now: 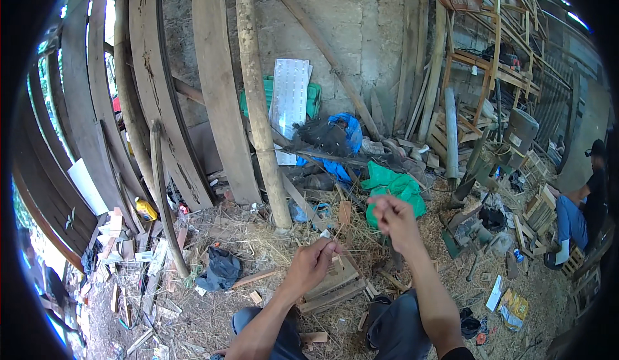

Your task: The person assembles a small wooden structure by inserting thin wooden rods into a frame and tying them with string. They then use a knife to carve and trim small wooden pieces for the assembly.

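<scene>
My left hand (312,264) is closed in a pinch over the wooden block or board (332,289) lying between my feet. A small pale tip shows just above its thumb, too small to name. Higher and to the right, my right hand (393,223) has its fingers curled together, slightly smeared by motion. Whatever it may hold is hidden. A dark narrow shape (395,255) shows just below this hand; I cannot tell whether it is held. Behind my right hand lies a green plastic bag (400,189). Dry straw (351,239) covers the ground between and beyond my hands.
A wooden post (261,121) and leaning planks (222,96) stand ahead and left. A black plastic bag (220,271) lies left of my knees, a yellow bottle (146,209) farther left. Scrap wood (538,205) is heaped at right, near a seated person (583,208).
</scene>
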Demonstrator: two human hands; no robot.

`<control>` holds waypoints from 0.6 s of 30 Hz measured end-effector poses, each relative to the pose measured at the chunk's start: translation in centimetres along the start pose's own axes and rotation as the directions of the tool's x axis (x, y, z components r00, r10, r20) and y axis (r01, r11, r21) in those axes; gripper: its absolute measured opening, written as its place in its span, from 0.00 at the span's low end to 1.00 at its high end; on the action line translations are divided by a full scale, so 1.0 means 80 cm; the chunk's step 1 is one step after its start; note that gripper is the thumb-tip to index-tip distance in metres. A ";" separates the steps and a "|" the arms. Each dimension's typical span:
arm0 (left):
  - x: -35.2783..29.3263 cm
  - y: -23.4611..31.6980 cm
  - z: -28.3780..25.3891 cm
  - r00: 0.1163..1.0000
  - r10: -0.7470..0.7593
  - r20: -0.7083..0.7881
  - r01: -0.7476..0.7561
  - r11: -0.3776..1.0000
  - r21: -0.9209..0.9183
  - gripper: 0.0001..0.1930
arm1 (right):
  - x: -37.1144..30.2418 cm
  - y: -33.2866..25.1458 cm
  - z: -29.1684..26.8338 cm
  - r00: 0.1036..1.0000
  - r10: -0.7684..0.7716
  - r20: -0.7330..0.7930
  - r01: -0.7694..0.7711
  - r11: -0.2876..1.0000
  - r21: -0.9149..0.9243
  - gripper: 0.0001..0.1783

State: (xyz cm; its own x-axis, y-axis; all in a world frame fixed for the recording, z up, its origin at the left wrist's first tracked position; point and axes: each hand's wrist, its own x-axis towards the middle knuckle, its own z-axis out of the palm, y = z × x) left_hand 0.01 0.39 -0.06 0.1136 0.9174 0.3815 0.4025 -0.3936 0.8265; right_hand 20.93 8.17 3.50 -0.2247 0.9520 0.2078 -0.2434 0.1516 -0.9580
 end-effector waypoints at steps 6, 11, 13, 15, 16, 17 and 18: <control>0.002 -0.004 0.001 0.997 0.020 -0.080 -0.019 1.000 0.019 0.08 | -0.019 0.010 0.047 0.951 0.086 0.298 -0.064 0.995 -0.082 0.12; 0.000 0.005 0.000 0.998 0.048 -0.048 -0.043 0.994 0.098 0.09 | -0.005 0.012 0.024 0.989 0.053 0.140 -0.066 0.993 0.095 0.11; 0.005 0.008 0.000 0.995 0.027 -0.093 -0.018 0.995 0.096 0.08 | -0.014 0.003 0.034 0.986 0.068 0.150 -0.085 0.990 0.109 0.11; 0.006 0.004 0.001 0.990 0.013 -0.138 0.000 0.996 0.091 0.07 | -0.019 0.002 0.048 0.963 0.069 0.260 -0.065 0.998 -0.022 0.11; 0.008 -0.002 0.002 0.985 0.067 -0.158 -0.040 0.985 0.166 0.07 | -0.019 0.010 0.052 0.964 0.070 0.257 -0.066 0.998 -0.024 0.11; 0.008 -0.006 0.003 0.977 0.122 -0.174 -0.079 0.968 0.240 0.06 | -0.018 0.023 0.055 0.957 0.049 0.286 -0.040 0.998 -0.038 0.11; 0.007 -0.005 0.004 0.977 0.124 -0.173 -0.082 0.968 0.236 0.06 | -0.016 0.028 0.056 0.949 0.027 0.315 -0.012 0.999 -0.052 0.11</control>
State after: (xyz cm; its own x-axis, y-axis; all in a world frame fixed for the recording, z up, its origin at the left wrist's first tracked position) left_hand 0.25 1.11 -0.29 0.0042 0.8371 0.5471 0.5945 -0.4420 0.6717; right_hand 16.42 6.10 1.96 -0.5167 0.8238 0.2331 -0.1915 0.1542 -0.9693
